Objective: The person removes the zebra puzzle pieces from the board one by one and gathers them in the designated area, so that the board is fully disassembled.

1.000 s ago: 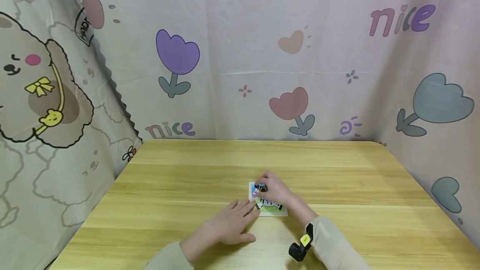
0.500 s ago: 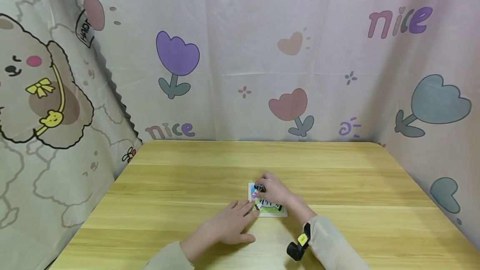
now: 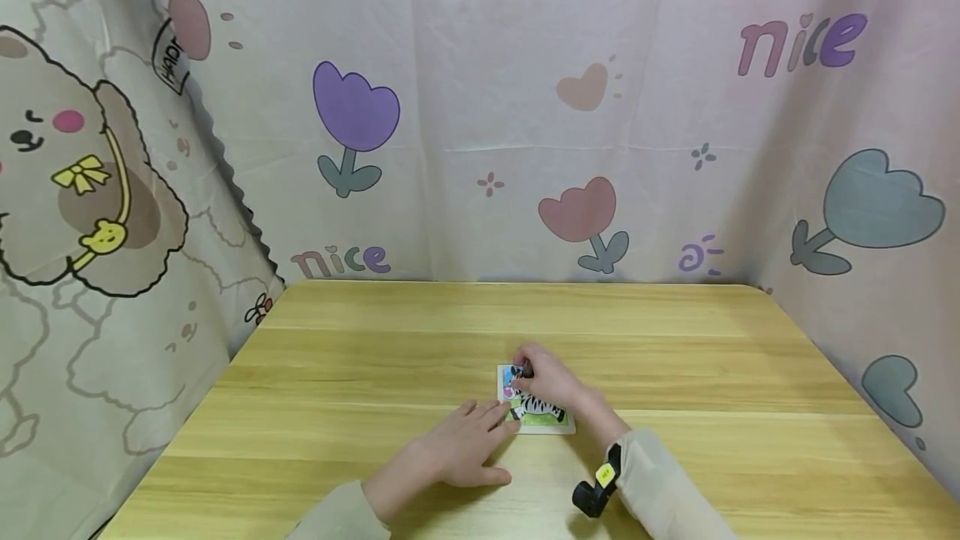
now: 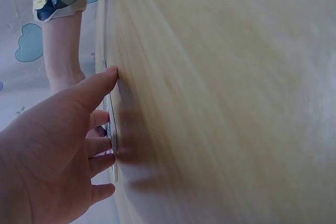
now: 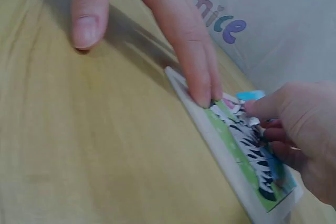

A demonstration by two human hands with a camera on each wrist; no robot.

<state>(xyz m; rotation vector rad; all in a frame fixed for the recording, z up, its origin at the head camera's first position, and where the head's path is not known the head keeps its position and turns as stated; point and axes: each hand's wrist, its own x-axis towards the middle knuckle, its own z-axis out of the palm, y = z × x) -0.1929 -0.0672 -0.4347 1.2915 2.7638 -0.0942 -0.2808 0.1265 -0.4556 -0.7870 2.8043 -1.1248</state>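
White-bordered zebra puzzle [image 3: 542, 412], green and blue background, flat on wooden table [image 3: 360, 357]

Tabletop [image 3: 360, 357]: smooth wood grain (soft sheen); backdrop [image 3: 480, 98]: creased matt cloth.

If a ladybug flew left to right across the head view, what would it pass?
Fluffy animal → purple flower → left hand → zebra picture → black wrist camera → big blue-grey flower

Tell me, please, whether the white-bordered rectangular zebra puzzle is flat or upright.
The puzzle lies flat: its white border rests along the yellow wooden table.
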